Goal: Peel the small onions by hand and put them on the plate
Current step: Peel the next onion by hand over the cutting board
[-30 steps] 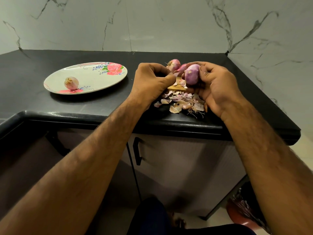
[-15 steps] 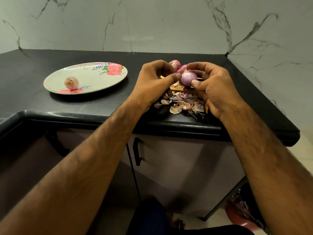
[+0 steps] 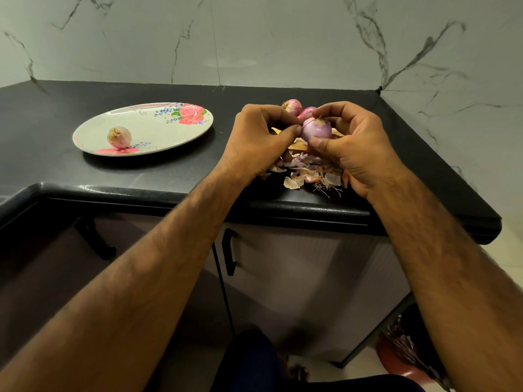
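Fingers (image 3: 341, 111) pinch one onion (image 3: 316, 130); the plate (image 3: 158, 131) holds a peeled onion (image 3: 119, 137).

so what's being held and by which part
The small onion: right hand grips its body between thumb and fingers; left hand pinches at its left edge.

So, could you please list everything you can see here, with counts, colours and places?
plate: one, pale with pink flowers, on the counter, left.
peeled onion: one, pale pink, on the plate.
held onion: one, purple, between both hands.
unpeeled onions: two, reddish, on the counter behind the hands.
onion skins: one pile, pale and purple, beneath the hands.
counter: one, black.
wall: marbled grey-white, behind the counter.
cabinet handle: one, black, below the counter.
left hand: pinches the held onion's side.
right hand: grips the held onion.
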